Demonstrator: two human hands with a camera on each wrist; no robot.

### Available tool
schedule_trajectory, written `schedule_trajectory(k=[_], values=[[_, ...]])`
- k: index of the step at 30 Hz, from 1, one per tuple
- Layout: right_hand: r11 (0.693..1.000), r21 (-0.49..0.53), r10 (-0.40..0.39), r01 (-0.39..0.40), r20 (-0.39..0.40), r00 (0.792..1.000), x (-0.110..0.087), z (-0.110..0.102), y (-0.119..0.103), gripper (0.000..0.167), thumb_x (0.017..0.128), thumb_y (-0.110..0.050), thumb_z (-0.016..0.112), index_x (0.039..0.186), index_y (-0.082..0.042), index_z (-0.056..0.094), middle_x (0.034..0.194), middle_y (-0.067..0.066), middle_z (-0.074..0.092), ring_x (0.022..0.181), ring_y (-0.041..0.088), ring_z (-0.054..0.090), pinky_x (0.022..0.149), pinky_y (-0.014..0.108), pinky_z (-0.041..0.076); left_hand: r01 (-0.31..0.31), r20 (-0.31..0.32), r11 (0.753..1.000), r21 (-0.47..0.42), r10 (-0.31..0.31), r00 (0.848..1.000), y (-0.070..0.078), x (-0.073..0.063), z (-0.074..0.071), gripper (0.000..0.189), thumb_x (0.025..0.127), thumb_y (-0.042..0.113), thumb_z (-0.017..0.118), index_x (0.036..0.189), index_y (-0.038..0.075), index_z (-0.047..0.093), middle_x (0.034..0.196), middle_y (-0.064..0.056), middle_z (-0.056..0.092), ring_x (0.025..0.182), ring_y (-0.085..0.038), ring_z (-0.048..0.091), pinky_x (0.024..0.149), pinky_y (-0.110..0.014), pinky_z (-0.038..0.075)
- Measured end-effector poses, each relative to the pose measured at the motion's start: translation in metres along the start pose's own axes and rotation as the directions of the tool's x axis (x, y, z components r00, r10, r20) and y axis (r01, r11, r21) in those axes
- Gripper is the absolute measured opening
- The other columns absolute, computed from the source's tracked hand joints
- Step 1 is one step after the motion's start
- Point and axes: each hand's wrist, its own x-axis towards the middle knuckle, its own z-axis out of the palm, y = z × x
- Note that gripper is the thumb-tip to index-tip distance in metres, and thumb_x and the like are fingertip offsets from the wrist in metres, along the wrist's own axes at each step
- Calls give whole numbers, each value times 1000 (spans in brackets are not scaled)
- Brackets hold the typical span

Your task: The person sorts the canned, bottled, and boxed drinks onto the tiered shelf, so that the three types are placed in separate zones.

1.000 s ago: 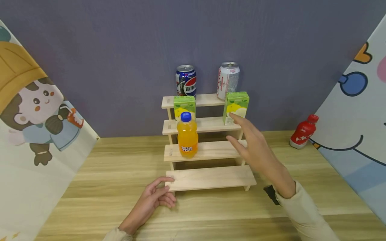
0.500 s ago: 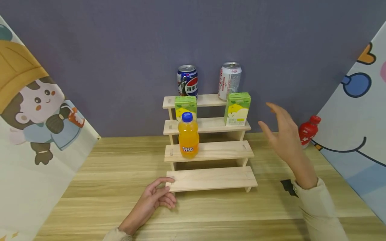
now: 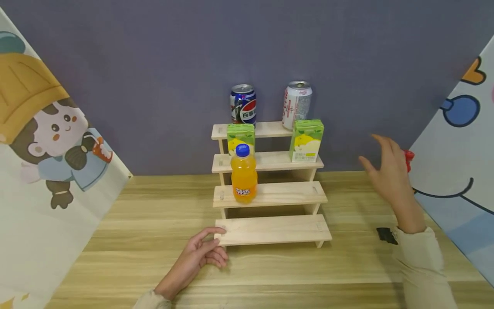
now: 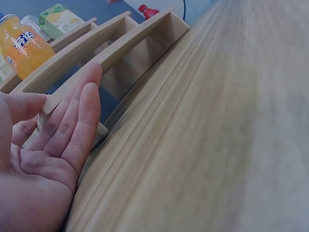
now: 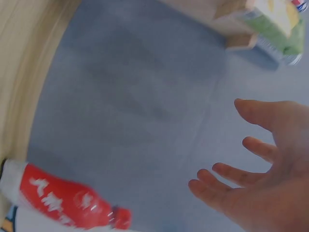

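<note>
At the lower left corner of a four-step wooden display stand (image 3: pixel 274 230), my left hand (image 3: pixel 198 255) pinches the bottom board between thumb and index finger. The left wrist view shows that hand (image 4: pixel 58 140) at the board's end. My right hand (image 3: pixel 393 176) is raised to the right of the stand, fingers spread and holding nothing. Behind it a red bottle (image 3: pixel 410 158) is mostly hidden in the head view. The right wrist view shows the whole red bottle (image 5: pixel 63 197), apart from the fingers. An orange soda bottle (image 3: pixel 244 176) stands on the second step from the bottom, at left.
Two green juice boxes (image 3: pixel 307 141) stand on the third step. A blue Pepsi can (image 3: pixel 243 105) and a white cola can (image 3: pixel 296 105) stand on top. A black piece (image 3: pixel 386 235) lies on the wooden table (image 3: pixel 270 279). Printed panels flank both sides.
My right hand has moved right, away from the right juice box, and is now in front of the red bottle. The left hand keeps its place on the stand; the view shifts slightly.
</note>
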Motion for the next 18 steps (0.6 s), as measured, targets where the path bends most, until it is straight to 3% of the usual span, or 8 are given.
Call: schedule_trajectory(k=[9,18], values=[[993,7,115,-115,26,993,-4,-6,47,66,99,-13,60,155,-3,26,156,35,18,141,59,11,112,76,14,-6,7,1000,-12,6,1000,-4,1,0,38,109,9,39,144,-3,37,97,-13,74,85,-22,73,78,-38,63],[981,-32,193,-194,-20,981,-11,1,81,76,96,-9,63,156,-2,18,158,36,-1,142,61,0,107,81,12,9,-4,1000,9,-9,1000,-1,0,0,38,109,12,40,144,-3,37,97,-13,74,85,-22,73,78,-38,63]])
